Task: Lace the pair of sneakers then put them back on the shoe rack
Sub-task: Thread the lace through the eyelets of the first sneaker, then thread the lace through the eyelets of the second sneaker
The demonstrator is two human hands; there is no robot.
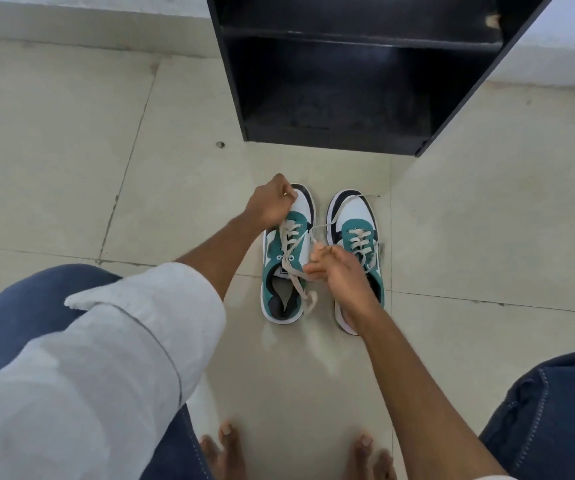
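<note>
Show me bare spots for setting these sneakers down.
Free: the shoe rack's dark bottom shelf, the floor left of the left sneaker, and right of the right sneaker. Crowded: between the sneakers, where both hands pull laces.

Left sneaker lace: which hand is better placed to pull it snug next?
Probably right. The right hand pinches the lace beside the left sneaker near its top eyelets; the left hand is up at the toe.
</note>
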